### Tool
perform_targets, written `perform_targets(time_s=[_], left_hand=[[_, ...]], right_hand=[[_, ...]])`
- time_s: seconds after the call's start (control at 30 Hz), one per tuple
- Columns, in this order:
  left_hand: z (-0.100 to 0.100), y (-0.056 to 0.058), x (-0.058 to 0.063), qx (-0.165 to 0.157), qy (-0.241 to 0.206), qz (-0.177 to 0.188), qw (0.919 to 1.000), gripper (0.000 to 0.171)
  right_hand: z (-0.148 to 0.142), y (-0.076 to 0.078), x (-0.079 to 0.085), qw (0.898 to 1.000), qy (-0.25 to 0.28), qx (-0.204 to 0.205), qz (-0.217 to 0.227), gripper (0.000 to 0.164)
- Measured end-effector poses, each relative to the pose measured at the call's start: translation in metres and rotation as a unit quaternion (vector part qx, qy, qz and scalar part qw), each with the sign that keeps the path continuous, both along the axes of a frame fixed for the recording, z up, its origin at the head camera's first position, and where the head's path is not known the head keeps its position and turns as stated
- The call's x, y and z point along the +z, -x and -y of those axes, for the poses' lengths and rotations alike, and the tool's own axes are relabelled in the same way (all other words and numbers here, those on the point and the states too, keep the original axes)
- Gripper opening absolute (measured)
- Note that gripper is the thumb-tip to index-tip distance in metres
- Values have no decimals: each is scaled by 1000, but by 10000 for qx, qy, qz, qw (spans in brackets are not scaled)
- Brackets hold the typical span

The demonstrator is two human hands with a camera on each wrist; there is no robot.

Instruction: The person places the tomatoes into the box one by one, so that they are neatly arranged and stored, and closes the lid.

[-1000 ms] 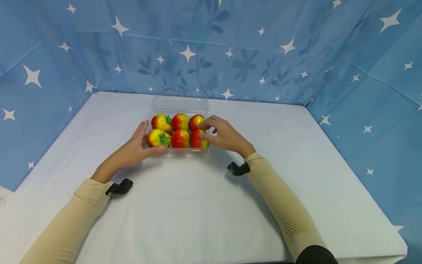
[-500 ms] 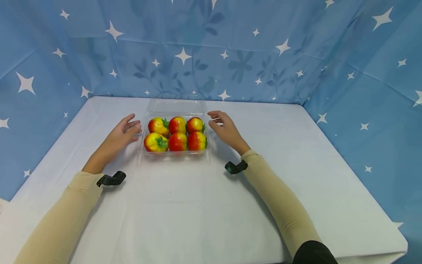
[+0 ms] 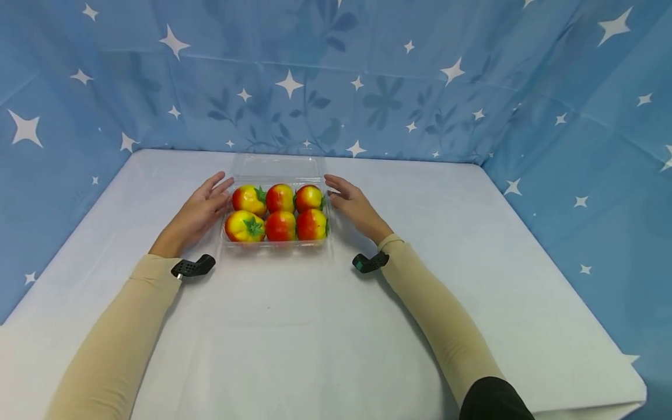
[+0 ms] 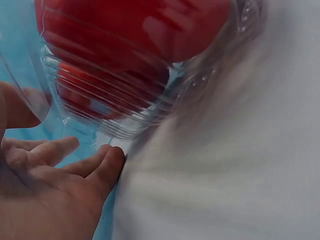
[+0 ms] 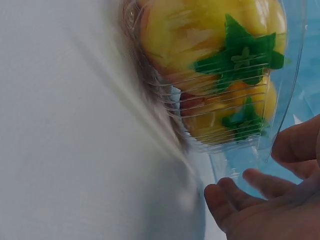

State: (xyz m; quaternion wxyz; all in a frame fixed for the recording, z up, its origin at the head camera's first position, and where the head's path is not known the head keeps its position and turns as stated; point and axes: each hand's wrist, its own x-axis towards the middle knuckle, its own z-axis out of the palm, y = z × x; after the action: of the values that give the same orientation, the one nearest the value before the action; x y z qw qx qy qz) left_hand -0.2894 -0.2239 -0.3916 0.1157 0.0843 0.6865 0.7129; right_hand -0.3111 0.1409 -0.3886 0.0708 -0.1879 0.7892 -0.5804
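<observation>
A clear plastic clamshell box lies open on the white table, its hinged lid folded back at the far side. Several red-and-yellow tomatoes with green leafy tops fill it in two rows. My left hand is at the box's left end, fingers extended beside the ribbed wall in the left wrist view. At the opposite end, my right hand has relaxed fingers near the far right corner. In the right wrist view, its thumb is close to the rim; contact is unclear.
A white cloth covers the table, with bare cloth in front of the box and to its right. Behind the table and along its sides hangs a blue curtain with white stars. Each wrist wears a black camera mount.
My right hand has let go of the right-hand tomatoes and moved to the box's right end. My left hand drew away leftward, then came back near the left wall.
</observation>
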Motion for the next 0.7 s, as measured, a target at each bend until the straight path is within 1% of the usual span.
perform_targets(time_s=[0.1, 0.17, 0.3, 0.4, 0.57, 0.7], left_hand=[[-2, 1, -2, 45, -275, 43, 9996, 72], [-4, 0, -3, 137, -409, 94, 9990, 72], [-6, -2, -3, 291, -646, 184, 9973, 72], [-6, -4, -4, 346, -841, 222, 9956, 72], [-6, -4, -3, 406, -1240, 208, 9912, 74], [-6, -2, -2, 501, -1484, 204, 9874, 77]], right_hand=[[0, 0, 0, 9997, 208, 100, 94, 58], [1, 0, -1, 9992, 329, 142, 156, 57], [2, -1, -2, 9989, 402, 88, 203, 58], [3, -2, -2, 9987, 467, 28, 210, 59], [1, -1, -3, 9953, 932, -67, 266, 62], [0, 3, -5, 9901, 1305, -226, 467, 69]])
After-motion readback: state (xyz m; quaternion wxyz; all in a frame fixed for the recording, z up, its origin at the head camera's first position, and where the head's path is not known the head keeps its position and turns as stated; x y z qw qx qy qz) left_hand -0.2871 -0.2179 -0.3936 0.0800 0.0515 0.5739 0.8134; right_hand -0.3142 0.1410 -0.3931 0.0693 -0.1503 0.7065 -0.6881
